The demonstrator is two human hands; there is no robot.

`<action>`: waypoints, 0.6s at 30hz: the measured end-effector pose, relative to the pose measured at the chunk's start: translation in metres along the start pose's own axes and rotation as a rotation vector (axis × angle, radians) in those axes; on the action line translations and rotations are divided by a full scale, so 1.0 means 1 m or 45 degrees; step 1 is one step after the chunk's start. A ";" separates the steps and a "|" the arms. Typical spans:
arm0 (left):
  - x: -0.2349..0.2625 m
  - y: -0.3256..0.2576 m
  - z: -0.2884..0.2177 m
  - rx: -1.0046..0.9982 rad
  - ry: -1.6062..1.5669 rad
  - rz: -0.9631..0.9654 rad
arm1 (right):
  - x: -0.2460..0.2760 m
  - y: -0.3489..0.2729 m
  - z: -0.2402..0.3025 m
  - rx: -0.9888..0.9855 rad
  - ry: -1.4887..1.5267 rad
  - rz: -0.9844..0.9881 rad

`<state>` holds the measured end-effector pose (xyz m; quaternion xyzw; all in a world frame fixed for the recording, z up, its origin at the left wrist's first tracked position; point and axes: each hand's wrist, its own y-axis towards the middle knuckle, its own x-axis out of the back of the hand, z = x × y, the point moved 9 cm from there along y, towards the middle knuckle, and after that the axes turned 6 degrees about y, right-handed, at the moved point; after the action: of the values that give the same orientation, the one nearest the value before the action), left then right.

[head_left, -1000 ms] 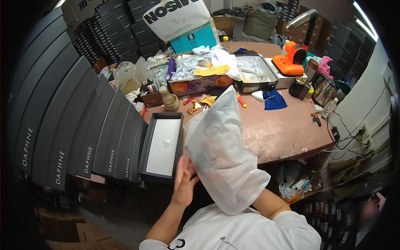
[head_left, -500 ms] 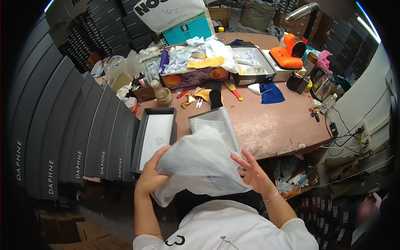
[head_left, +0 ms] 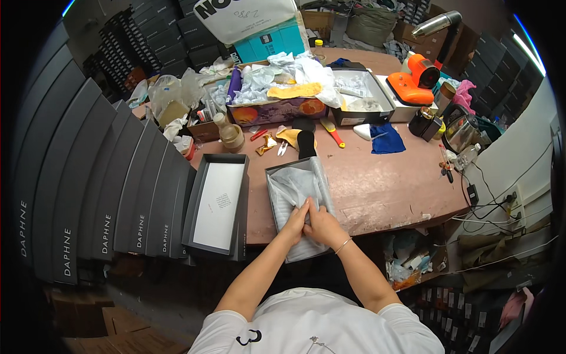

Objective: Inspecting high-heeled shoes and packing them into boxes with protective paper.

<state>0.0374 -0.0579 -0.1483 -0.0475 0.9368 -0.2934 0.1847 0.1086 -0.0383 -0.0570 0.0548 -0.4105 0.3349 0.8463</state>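
Head view. Milky translucent plastic bag (head_left: 290, 179) lies in an open dark-grey rectangular cardboard box (head_left: 269, 187), among pale, finely ribbed wrapping sheet (head_left: 320, 179). Box sits on the worn brown bench (head_left: 386, 186), its near end at the bench's near edge.

Bare left hand (head_left: 293, 226) and bare right hand (head_left: 324, 226), thin bracelet (head_left: 343, 245) on the right wrist, meet over the middle of the box, fingertips close together and pointing away from the body. Bag directly beneath the fingers; much of it spreads beyond them toward the far end. Ribbed sheet shows on both sides of the hands. Fingers look fairly straight, but their undersides are hidden: cannot tell whether either hand pinches the plastic or merely presses it.

Left of the box, apart from it: second open dark-grey cardboard box with a white inside (head_left: 219, 197). Farther left, a tall row of dark-grey boxes (head_left: 82, 177). Just past the far end, a black, sole-shaped flat piece (head_left: 306, 145). Beyond and right, a square of blue cloth (head_left: 387, 140).
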 end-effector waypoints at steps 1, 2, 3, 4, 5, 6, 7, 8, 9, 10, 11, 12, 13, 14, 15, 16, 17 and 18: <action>0.004 0.001 0.007 0.053 0.069 -0.006 | 0.001 -0.004 0.006 0.039 0.012 0.068; 0.007 0.004 0.006 0.027 0.117 -0.045 | -0.002 -0.003 0.003 0.041 0.027 0.014; 0.006 0.009 0.003 0.002 0.167 -0.083 | -0.008 -0.002 -0.003 0.043 0.043 -0.040; 0.005 0.014 0.001 -0.022 0.218 -0.123 | -0.013 -0.005 -0.006 0.045 0.060 -0.095; 0.005 0.016 0.003 -0.044 0.263 -0.161 | -0.013 -0.013 -0.003 0.104 0.087 -0.129; 0.006 0.022 0.001 -0.063 0.328 -0.193 | -0.005 -0.018 -0.001 0.185 0.107 -0.176; 0.005 0.025 -0.004 -0.148 0.478 -0.219 | 0.008 -0.023 0.001 0.267 0.128 -0.220; 0.011 0.022 -0.007 -0.220 0.625 -0.271 | 0.030 -0.037 0.022 0.390 0.009 -0.137; 0.013 0.022 -0.013 -0.297 0.771 -0.320 | 0.054 -0.049 0.023 0.233 0.427 -0.038; 0.015 0.022 -0.016 -0.370 0.945 -0.436 | 0.069 -0.060 0.006 -0.063 0.631 -0.075; 0.014 0.020 -0.019 -0.432 1.120 -0.555 | 0.082 -0.067 -0.018 -0.125 0.495 -0.212; 0.012 0.020 -0.019 -0.380 1.132 -0.526 | 0.082 -0.071 -0.048 -0.313 0.392 -0.170; 0.007 0.020 -0.023 -0.336 1.145 -0.479 | 0.070 -0.073 -0.077 -0.496 0.431 -0.080; 0.003 0.016 -0.025 -0.281 1.096 -0.404 | 0.037 -0.075 -0.117 -0.653 0.640 -0.018; -0.001 0.012 -0.028 -0.231 1.049 -0.330 | -0.002 -0.077 -0.151 -0.809 0.848 0.043; -0.003 0.010 -0.030 -0.189 1.006 -0.266 | -0.027 -0.069 -0.150 -0.745 1.026 0.049; 0.000 0.001 -0.038 -0.309 1.087 -0.337 | -0.054 -0.063 -0.142 -0.686 1.208 0.051; -0.001 -0.011 -0.040 -0.429 1.177 -0.393 | -0.072 -0.053 -0.145 -0.515 1.473 -0.128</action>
<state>0.0234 -0.0450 -0.1115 -0.0797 0.9368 -0.1527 -0.3044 0.2048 -0.0631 -0.1953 -0.2782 0.0632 0.1856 0.9403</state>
